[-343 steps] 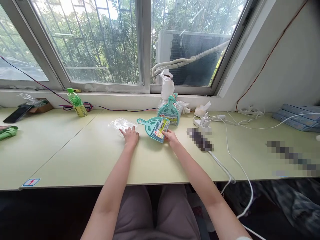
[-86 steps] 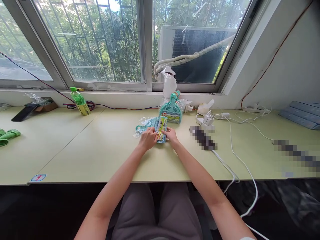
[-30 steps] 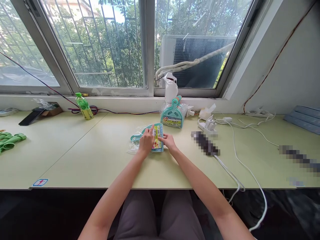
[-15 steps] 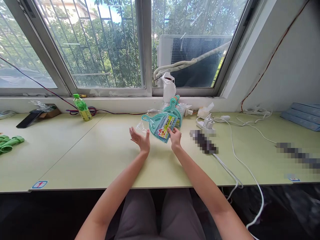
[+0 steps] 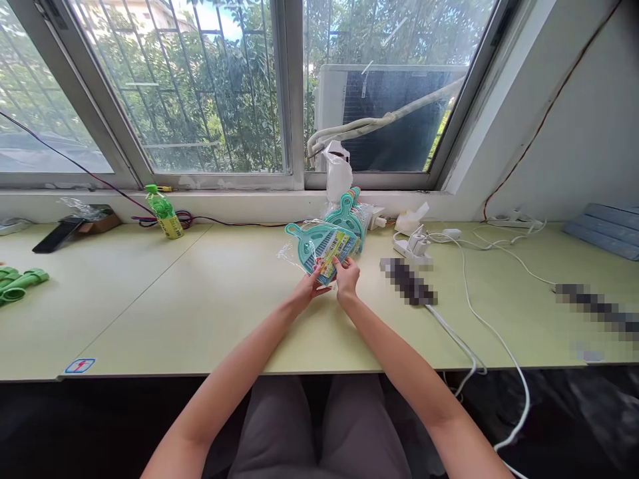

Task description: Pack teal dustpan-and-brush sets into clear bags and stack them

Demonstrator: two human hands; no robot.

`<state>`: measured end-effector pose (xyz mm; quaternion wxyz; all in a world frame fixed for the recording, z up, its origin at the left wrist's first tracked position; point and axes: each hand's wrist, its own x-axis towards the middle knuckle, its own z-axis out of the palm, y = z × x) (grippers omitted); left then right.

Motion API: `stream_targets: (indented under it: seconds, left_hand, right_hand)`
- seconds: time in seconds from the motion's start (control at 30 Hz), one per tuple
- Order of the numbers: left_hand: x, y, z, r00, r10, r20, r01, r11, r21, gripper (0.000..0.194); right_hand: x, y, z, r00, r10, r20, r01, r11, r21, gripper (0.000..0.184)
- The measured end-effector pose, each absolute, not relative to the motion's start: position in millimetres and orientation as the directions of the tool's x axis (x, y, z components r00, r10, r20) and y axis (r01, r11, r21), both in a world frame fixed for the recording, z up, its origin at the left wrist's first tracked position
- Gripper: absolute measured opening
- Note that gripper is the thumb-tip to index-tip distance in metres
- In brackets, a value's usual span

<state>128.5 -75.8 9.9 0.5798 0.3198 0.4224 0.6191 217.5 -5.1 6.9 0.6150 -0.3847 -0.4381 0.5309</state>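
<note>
A teal mini dustpan set (image 5: pixel 310 247) in clear plastic wrap, with a yellow printed label across its front, is held tilted above the table. My left hand (image 5: pixel 308 287) grips its lower edge, thumb on the front and fingers behind. On the lower right corner, my right hand (image 5: pixel 347 274) pinches the same set. Just behind it, more wrapped dustpans (image 5: pixel 345 205) with teal and orange handles lean in a stack against the wall below the window. The back of the held set is hidden from me.
A green-capped drink bottle (image 5: pixel 164 211) stands at the back left. Green plastic pieces (image 5: pixel 22 285) lie at the far left. To the right are a white power strip (image 5: pixel 414 249), a blurred dark object (image 5: pixel 408 283) and trailing white cables (image 5: pixel 482 324). Blue boxes (image 5: pixel 604 229) sit at the far right.
My left hand, spread and apart from the dustpan set before, has moved right and closed on its lower edge. The right hand keeps its grip on the set.
</note>
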Motion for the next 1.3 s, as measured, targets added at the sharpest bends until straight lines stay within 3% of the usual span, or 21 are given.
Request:
stream_targets:
  seconds: [0.2,0.4,0.57,0.77,1.0,1.3]
  left_hand:
    - [126,-72,7,-0.057,0.995,-0.082,-0.428,0.050,0.902,0.042]
    - [116,-67,8,-0.443,0.894,0.062,-0.525,-0.315,0.791,0.030]
    - [129,-73,10,-0.321,0.947,-0.006,-0.616,-0.204,0.761,0.028]
    - [139,-79,18,-0.192,0.979,0.062,-0.559,-0.161,0.814,0.038]
    - [118,-72,13,-0.502,0.860,0.093,-0.352,-0.302,0.886,0.050]
    - [112,-71,13,-0.573,0.818,0.054,-0.292,-0.266,0.919,0.042]
  right_hand:
    - [220,-3,10,0.042,0.995,0.090,-0.414,0.099,-0.905,0.040]
    - [214,-8,10,-0.012,0.993,0.120,-0.339,0.108,-0.935,0.039]
    - [216,-8,12,-0.039,0.989,0.146,-0.338,0.124,-0.933,0.033]
    - [220,-7,19,-0.070,0.991,0.112,-0.481,0.065,-0.874,0.036]
    - [213,-13,14,-0.136,0.986,0.092,-0.425,0.025,-0.905,0.032]
    - [220,-16,28,-0.363,0.930,0.053,-0.371,-0.092,-0.924,0.025]
